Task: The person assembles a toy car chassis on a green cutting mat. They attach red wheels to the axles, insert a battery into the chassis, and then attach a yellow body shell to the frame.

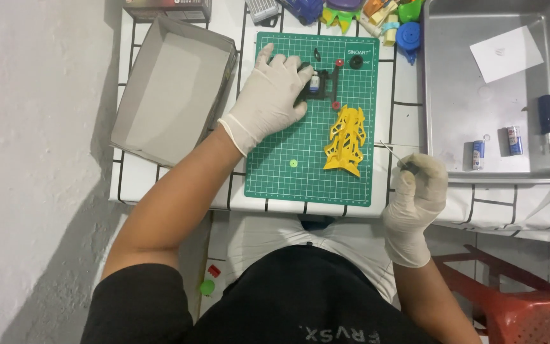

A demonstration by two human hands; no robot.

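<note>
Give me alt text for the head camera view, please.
A gloved left hand presses a small black toy chassis onto a green cutting mat, while the gloved right hand holds a thin tool off the mat's right edge. A yellow toy shell lies on the mat.
</note>
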